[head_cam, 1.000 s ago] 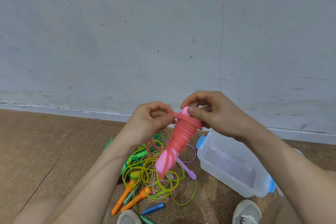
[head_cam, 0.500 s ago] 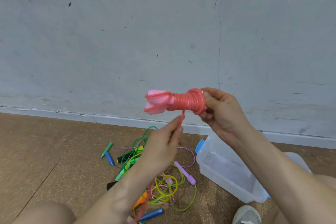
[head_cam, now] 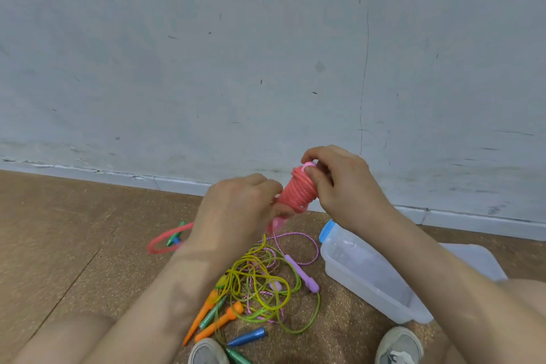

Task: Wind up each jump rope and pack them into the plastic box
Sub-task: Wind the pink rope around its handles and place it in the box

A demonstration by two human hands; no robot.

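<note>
A pink jump rope [head_cam: 298, 190] is wound in tight coils around its pink handles and held in the air before the wall. My right hand [head_cam: 339, 183] grips its upper end, thumb pressed on the coils. My left hand [head_cam: 239, 210] holds the lower end, with the rope's loose tail [head_cam: 165, 241] looping out to the left behind my wrist. The clear plastic box [head_cam: 369, 278] with blue latches lies open on the floor at the right, nothing visible in it.
On the cork floor between my legs lies a tangle of yellow-green and purple ropes [head_cam: 263, 278] with orange [head_cam: 215, 319], blue, green and purple handles. My shoes [head_cam: 399, 346] are at the bottom edge. The grey wall stands close ahead.
The wound bundle tilted from lying sideways to pointing up to the right. My left hand came up from below and took hold of its lower end; the loose tail swung left.
</note>
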